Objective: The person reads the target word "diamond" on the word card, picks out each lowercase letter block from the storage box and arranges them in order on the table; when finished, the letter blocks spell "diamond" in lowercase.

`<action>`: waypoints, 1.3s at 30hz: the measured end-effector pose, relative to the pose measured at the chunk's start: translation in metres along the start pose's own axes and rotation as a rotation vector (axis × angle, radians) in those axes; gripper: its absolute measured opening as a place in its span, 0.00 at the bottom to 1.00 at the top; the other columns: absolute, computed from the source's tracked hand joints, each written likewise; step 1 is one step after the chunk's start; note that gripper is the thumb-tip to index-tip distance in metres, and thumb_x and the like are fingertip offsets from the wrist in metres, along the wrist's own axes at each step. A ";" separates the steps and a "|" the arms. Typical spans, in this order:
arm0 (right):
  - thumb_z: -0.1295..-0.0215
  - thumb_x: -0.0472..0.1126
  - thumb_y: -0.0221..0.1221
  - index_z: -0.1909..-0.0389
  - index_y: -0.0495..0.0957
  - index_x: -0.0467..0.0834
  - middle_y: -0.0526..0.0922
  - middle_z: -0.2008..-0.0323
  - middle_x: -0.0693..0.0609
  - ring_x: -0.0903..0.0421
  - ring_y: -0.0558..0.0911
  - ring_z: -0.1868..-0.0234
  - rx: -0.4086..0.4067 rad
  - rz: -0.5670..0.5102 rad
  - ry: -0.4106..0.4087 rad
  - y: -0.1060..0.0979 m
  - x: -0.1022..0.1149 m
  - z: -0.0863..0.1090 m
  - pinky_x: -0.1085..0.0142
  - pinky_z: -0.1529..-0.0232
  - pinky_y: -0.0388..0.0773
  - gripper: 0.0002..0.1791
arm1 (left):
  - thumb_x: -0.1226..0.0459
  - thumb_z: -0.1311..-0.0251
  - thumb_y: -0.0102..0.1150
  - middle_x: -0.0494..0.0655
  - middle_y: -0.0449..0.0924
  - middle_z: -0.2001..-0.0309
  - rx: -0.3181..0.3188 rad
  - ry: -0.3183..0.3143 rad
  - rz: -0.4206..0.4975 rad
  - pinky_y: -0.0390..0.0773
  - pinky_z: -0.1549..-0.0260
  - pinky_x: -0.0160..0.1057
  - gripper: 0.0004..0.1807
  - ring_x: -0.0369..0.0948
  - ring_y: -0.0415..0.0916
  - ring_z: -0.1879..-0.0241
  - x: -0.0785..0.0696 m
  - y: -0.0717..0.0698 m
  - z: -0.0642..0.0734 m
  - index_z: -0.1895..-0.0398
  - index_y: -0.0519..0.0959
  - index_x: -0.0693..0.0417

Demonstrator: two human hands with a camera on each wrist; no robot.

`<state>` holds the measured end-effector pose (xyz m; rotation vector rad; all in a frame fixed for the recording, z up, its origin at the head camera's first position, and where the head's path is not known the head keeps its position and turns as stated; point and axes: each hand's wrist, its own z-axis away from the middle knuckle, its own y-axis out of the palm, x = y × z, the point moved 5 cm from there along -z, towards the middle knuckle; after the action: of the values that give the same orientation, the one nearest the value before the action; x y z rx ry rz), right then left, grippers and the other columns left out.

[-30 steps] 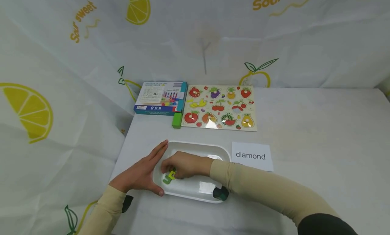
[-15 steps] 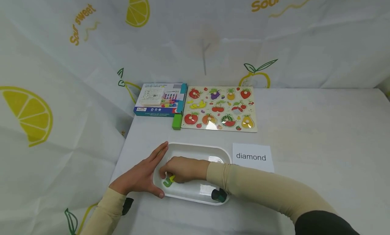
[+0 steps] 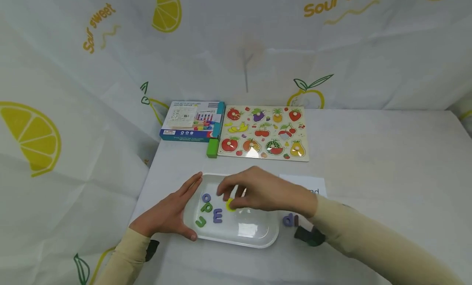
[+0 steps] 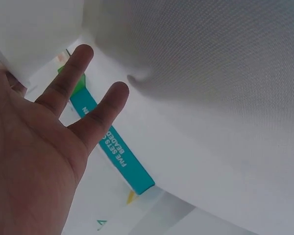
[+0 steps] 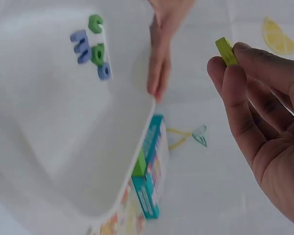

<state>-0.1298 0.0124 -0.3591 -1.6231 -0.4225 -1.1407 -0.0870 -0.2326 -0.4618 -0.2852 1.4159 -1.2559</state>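
Observation:
A yellow letter piece is pinched between the thumb and fingertips of my right hand, above the white tray. In the right wrist view this yellow letter shows edge-on. My left hand rests at the tray's left end with its fingers spread straight. Inside the tray lie a purple o, a purple m, a green n and another green letter. To the right of the tray, a purple d lies beside a dark i, below my right wrist.
A white card with printed text is partly covered by my right forearm. Farther back are a fruit puzzle board, a blue and white box and a green block. A patterned cloth hangs behind the table.
My right hand has risen and moved right with the yellow letter, uncovering the letters in the tray and the d and i beside it. My left hand has stayed at the tray.

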 end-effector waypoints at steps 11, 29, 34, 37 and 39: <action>0.43 0.37 0.75 0.52 0.83 0.47 0.86 0.59 0.56 0.61 0.87 0.62 -0.513 0.032 0.287 -0.067 -0.029 0.138 0.67 0.64 0.85 0.18 | 0.34 0.73 0.82 0.28 0.27 0.19 -0.001 -0.019 -0.003 0.71 0.38 0.55 0.82 0.48 0.60 0.28 0.000 -0.001 0.001 0.16 0.41 0.46; 0.47 0.34 0.75 0.59 0.84 0.47 0.80 0.70 0.63 0.65 0.80 0.69 -0.547 0.172 0.503 0.013 -0.112 0.181 0.69 0.68 0.81 0.15 | 0.34 0.73 0.83 0.35 0.29 0.18 -0.023 0.005 -0.008 0.72 0.40 0.61 0.82 0.52 0.61 0.29 -0.002 -0.003 0.002 0.17 0.42 0.50; 0.48 0.33 0.75 0.60 0.83 0.47 0.80 0.71 0.64 0.67 0.78 0.72 -0.543 0.183 0.493 0.022 -0.120 0.181 0.69 0.69 0.79 0.15 | 0.33 0.73 0.82 0.35 0.28 0.18 -0.018 0.002 -0.014 0.72 0.40 0.60 0.82 0.52 0.61 0.29 -0.002 -0.001 0.001 0.17 0.41 0.50; 0.48 0.32 0.74 0.60 0.84 0.46 0.79 0.71 0.63 0.66 0.77 0.72 -0.537 0.199 0.505 0.024 -0.122 0.180 0.69 0.69 0.79 0.15 | 0.34 0.74 0.83 0.35 0.28 0.18 -0.018 0.000 -0.006 0.72 0.40 0.59 0.82 0.51 0.61 0.29 -0.002 -0.001 0.000 0.17 0.42 0.50; 0.48 0.31 0.74 0.60 0.84 0.46 0.80 0.70 0.63 0.66 0.77 0.71 -0.532 0.207 0.515 0.026 -0.122 0.180 0.69 0.69 0.79 0.15 | 0.34 0.74 0.83 0.35 0.28 0.18 -0.018 0.001 -0.005 0.72 0.40 0.60 0.82 0.51 0.62 0.30 -0.002 -0.001 0.000 0.17 0.42 0.50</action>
<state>-0.0863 0.1941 -0.4726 -1.6768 0.4070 -1.5286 -0.0867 -0.2317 -0.4603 -0.3008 1.4288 -1.2479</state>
